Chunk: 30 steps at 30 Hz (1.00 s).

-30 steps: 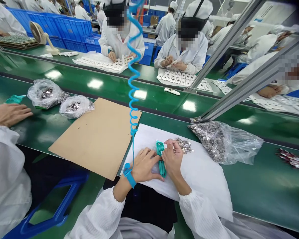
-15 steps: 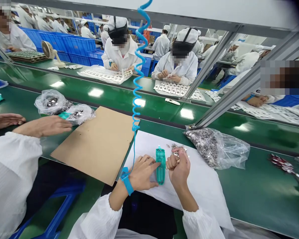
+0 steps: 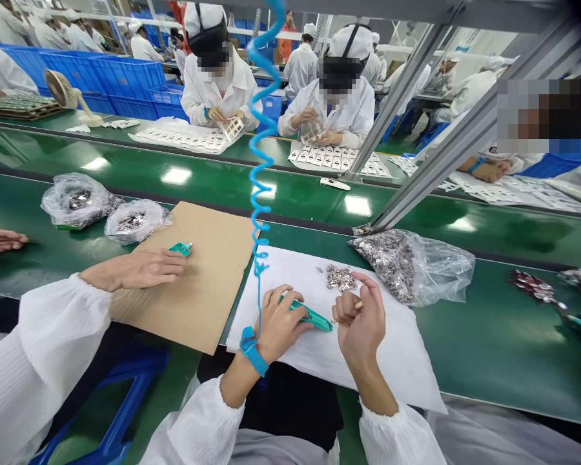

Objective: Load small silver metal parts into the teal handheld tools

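My left hand [image 3: 277,326] is closed over a long teal plastic shell [image 3: 319,320], which lies slanted above the white sheet [image 3: 392,349], one end under my fingers. A blue wrist strap [image 3: 253,352] with a coiled blue cord [image 3: 262,161] is on that wrist. To the right, my right hand [image 3: 361,326] is held with curled fingers and the index finger stretched forward. Whatever those curled fingers hold, if anything, is too small to make out. Just beyond it lies a heap of small metal parts [image 3: 339,278] on the sheet.
At left a co-worker's hand [image 3: 150,266] reaches over brown cardboard [image 3: 213,258], by a teal piece [image 3: 181,248]. A clear bag of metal parts [image 3: 392,261] lies at right, near a slanted metal post [image 3: 416,161]. Open bags [image 3: 134,221] stand far left.
The teal shell has turned from upright to slanted, and my left hand now grasps it from above. The neighbour's hand has moved right onto the cardboard with a teal piece.
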Each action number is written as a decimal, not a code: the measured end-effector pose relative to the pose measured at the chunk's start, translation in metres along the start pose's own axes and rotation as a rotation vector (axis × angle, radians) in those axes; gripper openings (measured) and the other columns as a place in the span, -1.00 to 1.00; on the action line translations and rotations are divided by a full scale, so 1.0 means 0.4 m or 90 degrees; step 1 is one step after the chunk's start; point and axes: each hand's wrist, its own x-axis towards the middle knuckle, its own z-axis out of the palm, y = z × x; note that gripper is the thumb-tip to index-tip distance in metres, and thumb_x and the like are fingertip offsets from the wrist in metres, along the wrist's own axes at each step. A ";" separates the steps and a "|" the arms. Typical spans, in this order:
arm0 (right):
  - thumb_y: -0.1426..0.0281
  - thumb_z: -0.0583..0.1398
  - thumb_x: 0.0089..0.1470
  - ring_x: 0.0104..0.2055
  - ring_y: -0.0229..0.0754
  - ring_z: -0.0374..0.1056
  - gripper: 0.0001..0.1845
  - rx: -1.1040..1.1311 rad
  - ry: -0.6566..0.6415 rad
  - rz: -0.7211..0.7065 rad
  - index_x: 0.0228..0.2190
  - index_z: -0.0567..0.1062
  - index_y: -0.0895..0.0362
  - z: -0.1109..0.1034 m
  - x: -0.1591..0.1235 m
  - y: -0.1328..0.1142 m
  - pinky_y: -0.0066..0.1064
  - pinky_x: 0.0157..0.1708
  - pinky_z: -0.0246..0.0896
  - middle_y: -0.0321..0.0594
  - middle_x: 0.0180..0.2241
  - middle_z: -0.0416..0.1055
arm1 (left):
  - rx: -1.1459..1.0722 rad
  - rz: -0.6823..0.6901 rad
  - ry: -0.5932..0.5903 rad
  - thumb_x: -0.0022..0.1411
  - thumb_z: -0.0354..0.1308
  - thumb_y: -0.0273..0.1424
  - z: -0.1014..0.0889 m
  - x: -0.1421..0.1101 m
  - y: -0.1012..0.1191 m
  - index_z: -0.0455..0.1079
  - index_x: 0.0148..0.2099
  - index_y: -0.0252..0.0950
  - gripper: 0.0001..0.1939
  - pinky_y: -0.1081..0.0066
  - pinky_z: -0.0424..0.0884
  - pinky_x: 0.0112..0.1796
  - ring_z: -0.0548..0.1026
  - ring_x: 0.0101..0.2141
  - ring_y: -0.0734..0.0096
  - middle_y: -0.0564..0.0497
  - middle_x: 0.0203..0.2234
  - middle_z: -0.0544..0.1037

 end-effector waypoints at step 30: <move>0.06 0.20 0.25 -0.71 -0.38 -0.36 -0.68 -0.007 -0.055 -0.008 -0.19 0.40 0.06 0.046 0.004 0.094 -0.60 -0.74 -0.28 -0.60 -0.70 -0.18 | -0.078 0.047 -0.019 0.37 0.12 -0.26 0.021 -0.026 -0.042 0.53 -0.14 -0.17 -0.81 0.15 0.22 0.06 0.31 0.04 0.22 0.09 -0.15 0.57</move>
